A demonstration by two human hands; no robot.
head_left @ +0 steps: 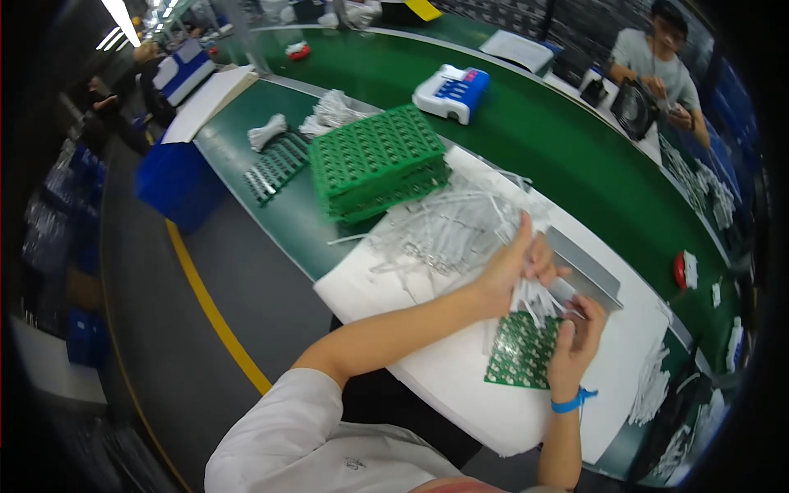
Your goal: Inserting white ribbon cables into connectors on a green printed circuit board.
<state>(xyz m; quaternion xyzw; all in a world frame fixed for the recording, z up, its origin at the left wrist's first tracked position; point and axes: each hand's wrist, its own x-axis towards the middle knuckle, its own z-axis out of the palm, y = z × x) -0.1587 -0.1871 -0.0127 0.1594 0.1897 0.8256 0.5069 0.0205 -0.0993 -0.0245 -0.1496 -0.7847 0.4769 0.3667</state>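
Observation:
My left hand (516,267) is closed around a bunch of short white wires (534,302), its thumb pointing up. The loose ends fan out below it. Close by on the right, my right hand (578,341) has its fingers bent and pinches at the edge of the same bunch. Its exact grip is partly hidden. A blue wrist strap (574,401) circles that wrist. Under the wires, a green circuit board panel (518,353) with rows of small parts lies on the white sheet (444,361), beside my right palm.
A heap of white wires (460,222) lies beyond my left forearm. Left of it rises a stack of green panels (374,156). A grey metal bar (583,267) sits behind my hands. Further back are a green conveyor belt (567,140), a blue-and-white device (452,92) and a seated person (657,70).

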